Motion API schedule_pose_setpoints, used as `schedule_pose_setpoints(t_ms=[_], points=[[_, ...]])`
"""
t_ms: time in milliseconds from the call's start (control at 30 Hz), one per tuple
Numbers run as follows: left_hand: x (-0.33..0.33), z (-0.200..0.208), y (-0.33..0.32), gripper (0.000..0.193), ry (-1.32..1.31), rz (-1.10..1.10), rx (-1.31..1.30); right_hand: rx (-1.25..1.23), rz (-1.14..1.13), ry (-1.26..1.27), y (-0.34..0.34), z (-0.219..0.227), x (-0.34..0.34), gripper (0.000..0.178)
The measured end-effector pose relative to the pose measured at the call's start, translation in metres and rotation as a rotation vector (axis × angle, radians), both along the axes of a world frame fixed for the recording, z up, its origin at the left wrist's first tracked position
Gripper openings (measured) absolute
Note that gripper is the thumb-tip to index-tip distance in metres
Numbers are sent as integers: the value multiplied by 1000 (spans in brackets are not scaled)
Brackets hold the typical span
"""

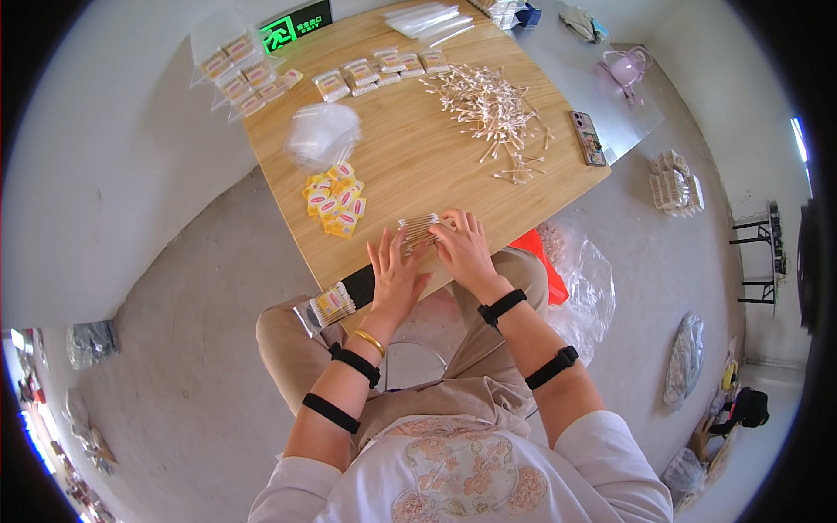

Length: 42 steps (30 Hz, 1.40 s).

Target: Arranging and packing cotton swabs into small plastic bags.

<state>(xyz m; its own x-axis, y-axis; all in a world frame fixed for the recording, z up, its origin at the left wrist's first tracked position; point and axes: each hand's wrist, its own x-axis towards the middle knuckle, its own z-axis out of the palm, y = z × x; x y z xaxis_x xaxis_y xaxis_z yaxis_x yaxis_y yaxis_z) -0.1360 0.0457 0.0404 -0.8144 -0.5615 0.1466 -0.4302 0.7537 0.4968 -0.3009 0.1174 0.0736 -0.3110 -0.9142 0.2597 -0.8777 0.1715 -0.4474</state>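
Small hand-packing workshop, bare room w/ concrete floor.

Wooden worktop (410, 166) carries a loose heap of cotton swabs (493, 109), rows of filled swab packets (384, 70), a stack of clear empty bags (323, 132) and a pile of yellow sachets (336, 202). Green exit sign (295, 28) leans by the plain wall. More bagged stock on the floor (689, 357) and a tray of packets (676, 185) to the right: piecework setup, not a home or office.
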Motion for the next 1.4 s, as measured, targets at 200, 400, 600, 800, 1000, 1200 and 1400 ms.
schedule_pose_setpoints(t_ms=[200, 400, 600, 800, 1000, 1200, 1400], points=[[0, 3, 0, 68, 3, 1, 16, 35, 26, 34, -2, 0, 1, 28], [1, 2, 0, 69, 22, 10, 17, 8, 43, 25, -7, 1, 2, 26], [0, 1, 1, 72, 21, 30, 18, 46, 59, 10, -14, 1, 3, 33], [-1, 1, 0, 74, 18, 45, 32, 81, 62, 1, -18, 2, 1, 35], [0, 0, 0, 75, 31, 58, 57, 61, 54, 4, -23, -2, 1, 35], [-1, 1, 0, 77, 23, 71, 78, 62, 58, 27, -25, -1, 1, 34], [0, 0, 0, 78, 15, 73, 68, 59, 67, 36, -29, -1, 0, 32]])
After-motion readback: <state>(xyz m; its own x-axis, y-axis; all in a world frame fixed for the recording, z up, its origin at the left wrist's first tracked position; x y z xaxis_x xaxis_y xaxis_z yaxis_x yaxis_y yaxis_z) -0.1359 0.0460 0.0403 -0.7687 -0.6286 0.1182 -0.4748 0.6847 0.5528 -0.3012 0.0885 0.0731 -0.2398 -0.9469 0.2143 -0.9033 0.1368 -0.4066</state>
